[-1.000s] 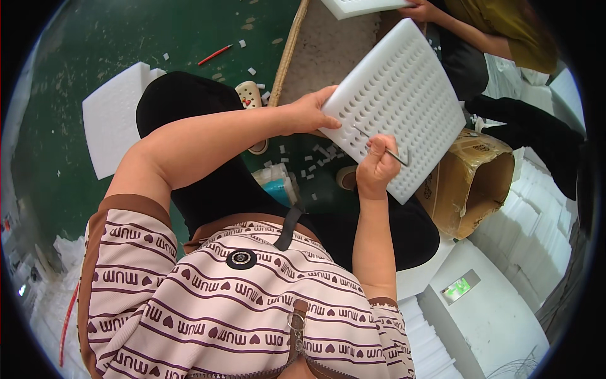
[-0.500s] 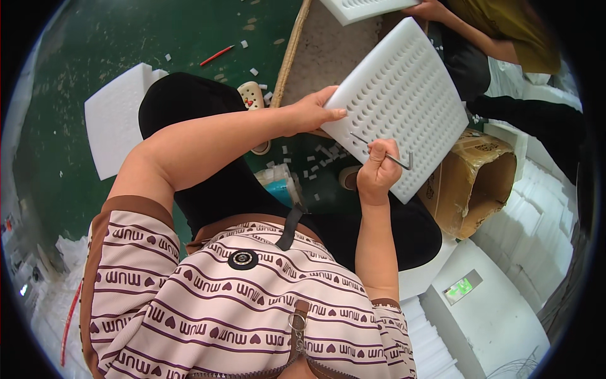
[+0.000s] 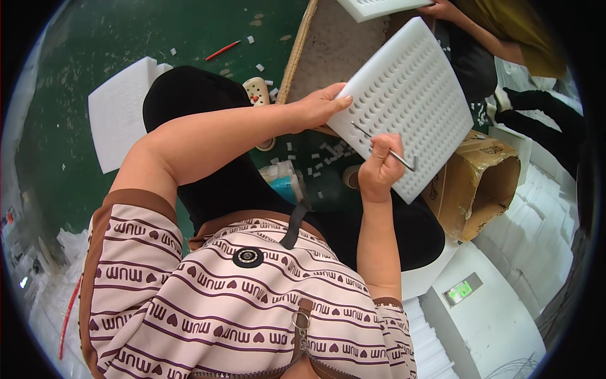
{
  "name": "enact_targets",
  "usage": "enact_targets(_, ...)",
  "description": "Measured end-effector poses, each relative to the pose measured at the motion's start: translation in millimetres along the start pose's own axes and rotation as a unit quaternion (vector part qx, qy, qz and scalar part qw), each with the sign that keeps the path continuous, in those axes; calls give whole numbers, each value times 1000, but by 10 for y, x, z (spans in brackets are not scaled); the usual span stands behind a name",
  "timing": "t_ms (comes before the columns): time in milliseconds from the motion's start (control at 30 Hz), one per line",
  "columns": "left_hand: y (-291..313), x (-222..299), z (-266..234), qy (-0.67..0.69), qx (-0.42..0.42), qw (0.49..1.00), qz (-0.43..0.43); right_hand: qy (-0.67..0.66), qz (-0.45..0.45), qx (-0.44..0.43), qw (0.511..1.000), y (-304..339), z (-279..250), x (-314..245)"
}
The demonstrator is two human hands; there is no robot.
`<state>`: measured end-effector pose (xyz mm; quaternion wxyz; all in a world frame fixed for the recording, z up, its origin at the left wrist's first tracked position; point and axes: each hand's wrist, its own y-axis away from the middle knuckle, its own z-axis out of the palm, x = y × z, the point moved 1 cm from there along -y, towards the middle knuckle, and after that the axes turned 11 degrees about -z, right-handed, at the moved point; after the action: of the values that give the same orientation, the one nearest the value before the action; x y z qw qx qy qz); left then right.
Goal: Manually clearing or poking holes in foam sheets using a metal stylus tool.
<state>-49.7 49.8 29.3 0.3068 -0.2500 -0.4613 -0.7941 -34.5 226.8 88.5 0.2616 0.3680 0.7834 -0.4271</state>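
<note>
A white foam sheet with rows of punched holes stands tilted in front of me. At its left edge, my left hand grips it, thumb on the holed face and the other fingers mostly hidden behind. My right hand is closed around a thin metal rod with a bent end, like a hex key. The rod's tip points up and left, close to the holes near the sheet's lower left edge; whether it touches the foam I cannot tell.
A co-worker's hand holds another white foam sheet at the top. Beside my right knee lies an open cardboard box. Foam slabs stand on the left. Small foam bits and a red pen lie on the green floor.
The whole view has shifted slightly. My right hand and the rod have turned a little against the foam sheet. At the right, another person's legs and shoes now show more.
</note>
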Motion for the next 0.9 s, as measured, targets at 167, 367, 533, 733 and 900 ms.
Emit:
enact_targets(167,-87,-99,20,-34,-1,997,64,51,-40,-66,996,6,293,261)
enact_targets(367,-107,-121,-30,-30,28,998,53,-4,6,-17,1000,4,127,120)
enact_targets(533,-75,-83,-10,-68,52,995,54,10,-18,-35,999,11,172,35)
enact_targets(733,-140,-87,-21,-144,108,982,60,40,-26,-49,998,49,264,130)
enact_targets(900,-178,-135,-82,-149,123,980,57,-4,25,3,1000,64,-3,40)
